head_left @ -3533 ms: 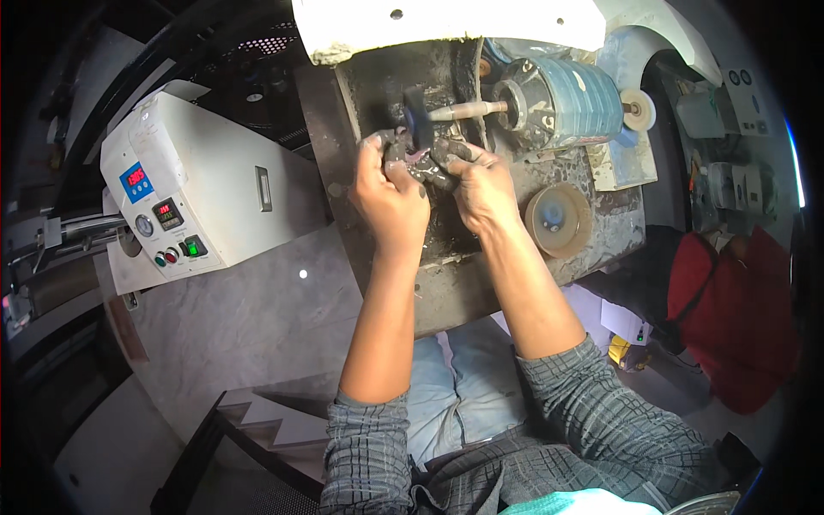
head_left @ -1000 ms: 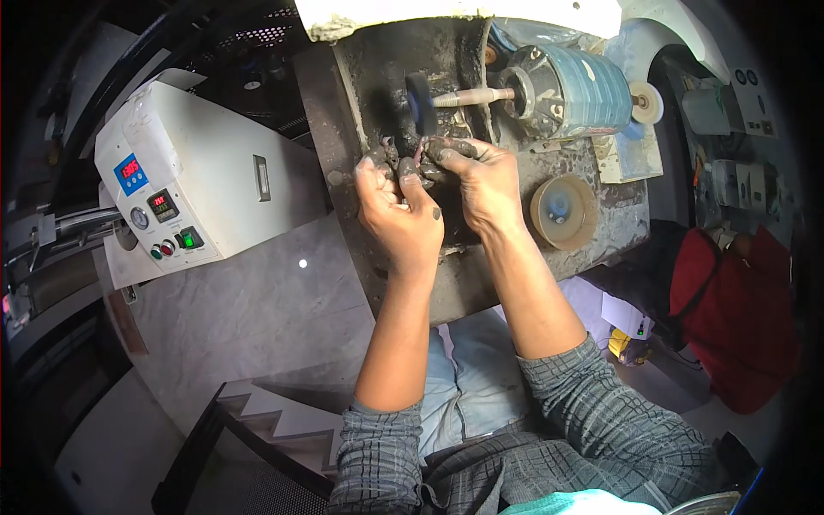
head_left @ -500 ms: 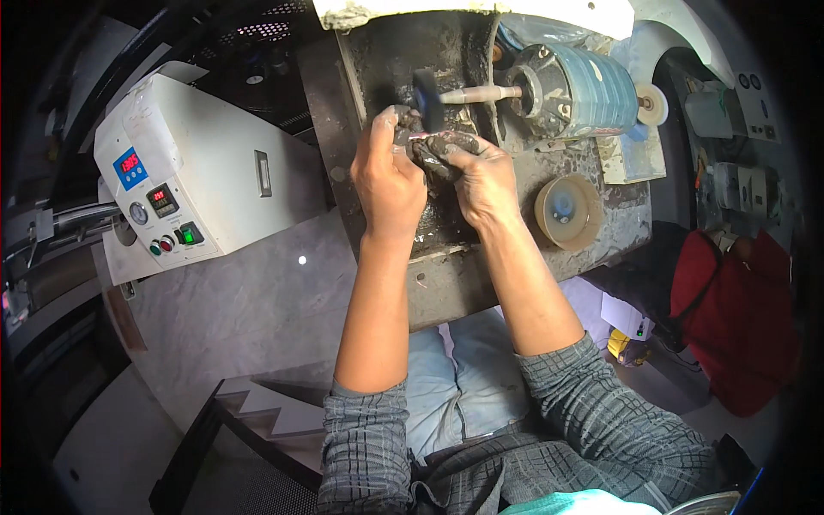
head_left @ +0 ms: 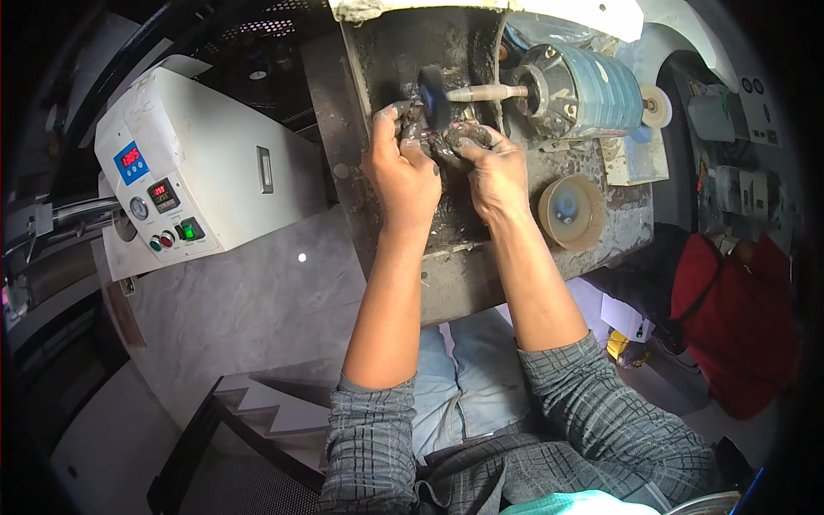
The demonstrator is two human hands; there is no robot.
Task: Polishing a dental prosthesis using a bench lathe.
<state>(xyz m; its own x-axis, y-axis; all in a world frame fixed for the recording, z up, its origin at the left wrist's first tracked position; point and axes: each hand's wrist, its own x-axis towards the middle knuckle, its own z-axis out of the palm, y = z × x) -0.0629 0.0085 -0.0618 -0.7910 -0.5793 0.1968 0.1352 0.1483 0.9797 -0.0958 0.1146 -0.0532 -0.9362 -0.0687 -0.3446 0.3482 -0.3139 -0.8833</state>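
Both my hands meet under a dark polishing wheel [head_left: 433, 98] on the tapered spindle [head_left: 485, 92] of a blue-green motor [head_left: 592, 90]. My left hand [head_left: 403, 176] is closed, its thumb and fingers coated in wet grey slurry. My right hand [head_left: 499, 172] is closed too, its fingers just as muddy. Between the fingertips they hold a small piece with a pink edge [head_left: 428, 132], mostly hidden by fingers and slurry. It sits at the wheel's lower edge; whether they touch cannot be made out. Around them is a grimy splash trough [head_left: 390, 51].
A tan bowl [head_left: 594, 230] with cloudy liquid stands on the bench right of my right forearm. A second, pale wheel [head_left: 657, 106] is on the motor's far end. To the left is a white machine box [head_left: 219, 142] with lit displays. Red cloth [head_left: 730, 326] hangs at right.
Both hands have shifted slightly right, still together at the wheel. The pink edge is now more covered by my fingers. The whole view has moved a little.
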